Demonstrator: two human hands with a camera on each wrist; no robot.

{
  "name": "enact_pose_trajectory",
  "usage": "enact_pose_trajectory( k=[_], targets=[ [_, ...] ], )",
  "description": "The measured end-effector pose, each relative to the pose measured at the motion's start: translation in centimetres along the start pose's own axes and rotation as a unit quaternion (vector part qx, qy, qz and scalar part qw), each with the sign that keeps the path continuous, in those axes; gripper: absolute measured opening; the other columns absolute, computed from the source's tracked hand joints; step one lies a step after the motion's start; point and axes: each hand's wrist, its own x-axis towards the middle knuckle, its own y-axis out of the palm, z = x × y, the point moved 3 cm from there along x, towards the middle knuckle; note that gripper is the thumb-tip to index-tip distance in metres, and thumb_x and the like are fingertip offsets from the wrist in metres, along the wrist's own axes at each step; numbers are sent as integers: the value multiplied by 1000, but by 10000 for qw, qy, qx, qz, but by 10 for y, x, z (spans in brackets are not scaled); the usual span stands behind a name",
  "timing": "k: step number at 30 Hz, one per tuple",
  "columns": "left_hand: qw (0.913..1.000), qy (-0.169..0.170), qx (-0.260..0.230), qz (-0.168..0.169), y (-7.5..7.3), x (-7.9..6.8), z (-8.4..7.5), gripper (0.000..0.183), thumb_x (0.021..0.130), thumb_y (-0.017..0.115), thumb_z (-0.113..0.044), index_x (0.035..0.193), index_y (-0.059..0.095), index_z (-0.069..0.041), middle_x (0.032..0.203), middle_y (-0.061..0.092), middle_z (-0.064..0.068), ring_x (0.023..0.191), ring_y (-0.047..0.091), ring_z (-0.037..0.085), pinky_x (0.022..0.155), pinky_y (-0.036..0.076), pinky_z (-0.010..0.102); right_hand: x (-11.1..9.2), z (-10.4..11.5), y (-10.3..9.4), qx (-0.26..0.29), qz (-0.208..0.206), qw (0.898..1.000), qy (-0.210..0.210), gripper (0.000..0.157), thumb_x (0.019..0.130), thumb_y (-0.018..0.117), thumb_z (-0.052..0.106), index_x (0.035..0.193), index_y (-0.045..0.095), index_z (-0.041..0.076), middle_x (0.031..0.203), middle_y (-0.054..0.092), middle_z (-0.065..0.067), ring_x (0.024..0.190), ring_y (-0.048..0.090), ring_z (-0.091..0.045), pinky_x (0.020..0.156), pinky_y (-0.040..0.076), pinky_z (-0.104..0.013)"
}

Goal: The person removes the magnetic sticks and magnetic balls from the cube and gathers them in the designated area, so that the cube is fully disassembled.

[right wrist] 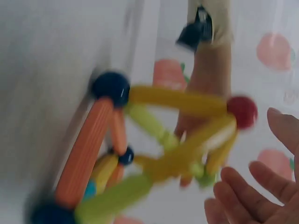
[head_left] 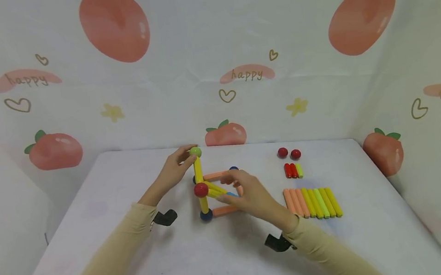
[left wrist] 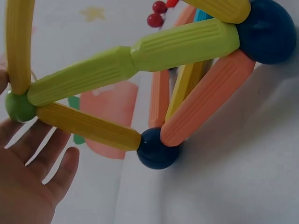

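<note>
A frame of magnetic sticks and balls stands mid-table, with dark blue balls (head_left: 206,215) and orange sticks (head_left: 225,210) at its base. At its far upper corner my left hand (head_left: 172,169) holds a green ball (head_left: 195,152) between thumb and fingers. Yellow sticks (left wrist: 88,127) and a light green pair (left wrist: 187,44) run from that ball in the left wrist view. A red ball (head_left: 201,189) tops the near corner, joined to yellow sticks (right wrist: 177,100). Beside it, on the right, my right hand (head_left: 253,193) has its fingers loosely spread, with no stick or ball in them.
Right of the frame lies a row of orange, yellow and light green sticks (head_left: 313,203). Behind them are short red and light green pieces (head_left: 293,170) and two loose red balls (head_left: 283,152). A printed cloth backdrop (head_left: 184,114) rises along the table's far edge.
</note>
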Motion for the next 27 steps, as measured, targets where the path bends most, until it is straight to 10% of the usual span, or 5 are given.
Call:
enact_pose_trajectory(
  k=[7, 16, 27],
  targets=[
    [9992, 104, -391, 61, 7, 8, 1, 44, 104, 49, -34, 142, 49, -11, 126, 67, 15, 120, 62, 31, 102, 51, 48, 19, 23, 34, -804, -395, 9948, -493, 53, 79, 83, 36, 117, 57, 10, 108, 69, -2, 99, 60, -19, 86, 54, -30],
    [9990, 213, -395, -28, 5, 5, -1, 38, 105, 49, -31, 138, 52, -13, 119, 68, 18, 112, 63, 28, 96, 52, 41, 18, 28, 30, -981, -677, 9884, -941, 40, 79, 84, 27, 109, 64, 10, 101, 71, -1, 93, 62, -22, 79, 53, -28],
    [9998, 10, -109, -141, 4, -25, 5, 40, 103, 52, -38, 134, 52, -13, 123, 66, 12, 113, 61, 25, 94, 47, 38, 5, 3, -9, -603, 425, 9911, -1108, 40, 83, 81, 19, 120, 65, 18, 113, 66, 4, 106, 54, -13, 84, 56, -26]
  ],
)
